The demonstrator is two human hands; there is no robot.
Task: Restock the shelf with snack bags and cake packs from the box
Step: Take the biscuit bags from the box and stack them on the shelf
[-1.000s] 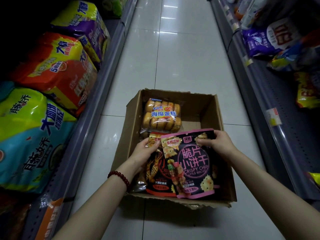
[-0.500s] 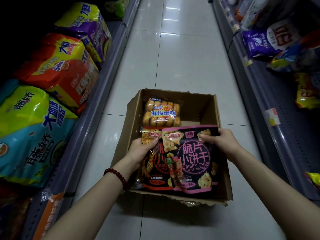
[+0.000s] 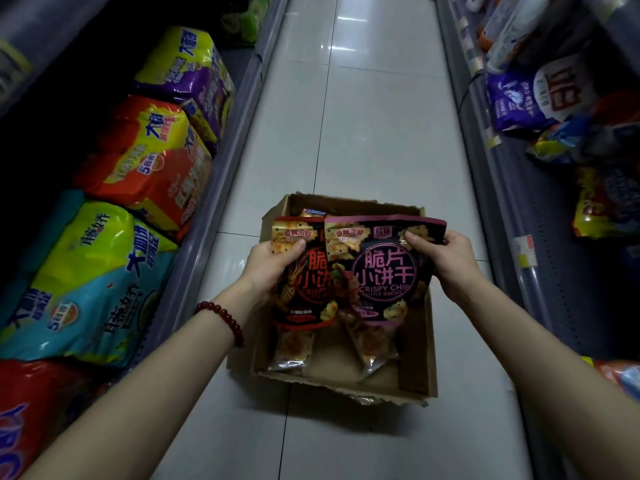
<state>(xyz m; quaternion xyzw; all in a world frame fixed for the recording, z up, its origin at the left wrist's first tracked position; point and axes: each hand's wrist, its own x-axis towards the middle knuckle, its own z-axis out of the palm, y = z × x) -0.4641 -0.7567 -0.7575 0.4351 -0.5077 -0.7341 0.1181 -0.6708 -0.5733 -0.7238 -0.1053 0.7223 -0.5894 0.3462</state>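
Observation:
An open cardboard box (image 3: 420, 358) stands on the aisle floor. Above it I hold two black crispy-biscuit snack bags side by side. My left hand (image 3: 270, 268) grips the red-trimmed bag (image 3: 304, 282) at its upper left. My right hand (image 3: 446, 261) grips the pink-trimmed bag (image 3: 381, 271) at its upper right; it overlaps the red one. Two small clear snack packets (image 3: 291, 351) lie on the box floor below. The cake pack (image 3: 313, 212) at the box's far end shows only as a sliver above the bags.
The left shelf (image 3: 207, 216) carries large noodle multipacks (image 3: 149, 161) in purple, orange and green-blue. The right shelf (image 3: 505, 216) holds blue, purple and yellow bags, with bare perforated shelf surface near me. White tiled floor (image 3: 377, 126) runs down the aisle.
Both hands have lifted the two snack bags up out of the box, uncovering the small packets on its floor and hiding most of the cake pack.

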